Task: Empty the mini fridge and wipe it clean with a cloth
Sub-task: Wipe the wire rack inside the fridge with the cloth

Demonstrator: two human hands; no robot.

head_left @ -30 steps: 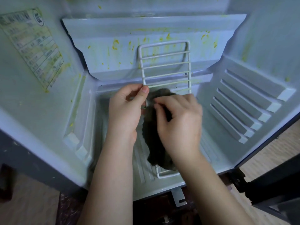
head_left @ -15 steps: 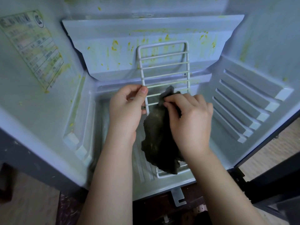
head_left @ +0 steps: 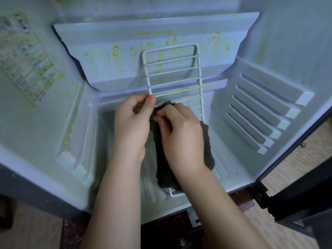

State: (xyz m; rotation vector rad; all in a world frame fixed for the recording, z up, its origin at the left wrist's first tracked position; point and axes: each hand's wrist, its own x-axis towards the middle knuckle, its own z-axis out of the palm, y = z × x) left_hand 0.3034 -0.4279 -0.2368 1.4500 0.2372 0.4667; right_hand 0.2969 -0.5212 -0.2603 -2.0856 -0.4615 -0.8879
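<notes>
- left hand point(head_left: 132, 126) fingers pinch the wire rack point(head_left: 169, 47) by its left rail; it leans from the fridge point(head_left: 53, 132) floor's front edge toward the back
- right hand point(head_left: 181, 133) fingers grip the dark cloth point(head_left: 165, 177) mid-rack
- tip: brace firmly, wipe 1 wire at a time

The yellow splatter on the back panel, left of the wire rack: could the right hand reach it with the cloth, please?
Probably yes: the splatter lies bare beside the wire rack, nothing stands before it, and the right hand grips the cloth.
</notes>
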